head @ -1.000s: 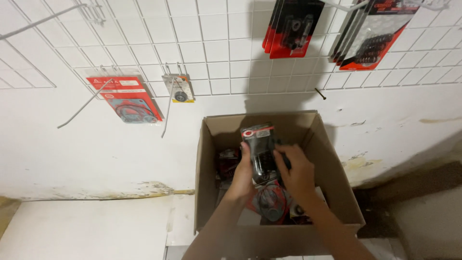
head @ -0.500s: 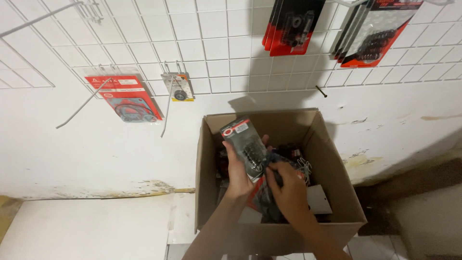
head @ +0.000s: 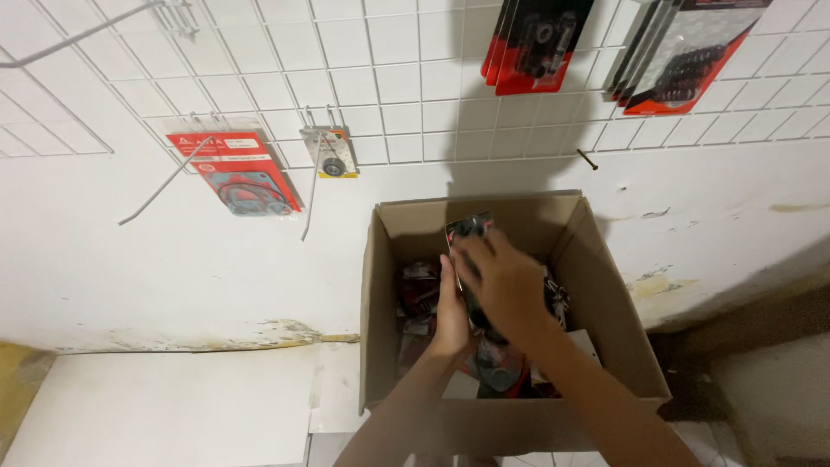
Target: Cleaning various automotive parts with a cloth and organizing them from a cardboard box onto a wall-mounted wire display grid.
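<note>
Hidden: right hand [head: 506, 285] is covering the blister pack [head: 467, 229]; box [head: 380, 285] contents blurring.
Grip: both hands closing on it, left hand [head: 451, 313] beneath.
Change: right hand rising since 0.5 s ago.

Cardboard box [head: 596, 285]: plain brown corrugated board, matt, with raw cut edges on the open flaps.

Blister pack [head: 468, 232], held between the left hand [head: 450, 311] and the right hand [head: 506, 285]: glossy clear plastic over dark contents; detail is blurred.

Loose packs in the box [head: 419, 290]: shiny plastic film with red and black card.

Wire grid panel [head: 389, 86] at 12 o'clock: thin metal rod, smooth white coating.

Hanging packs [head: 536, 39] at 1 o'clock and the red card pack [head: 238, 173] at 10 o'clock: glossy plastic on printed card.

Wall [head: 173, 259]: matt white paint, rough, stained and flaking near its base.
</note>
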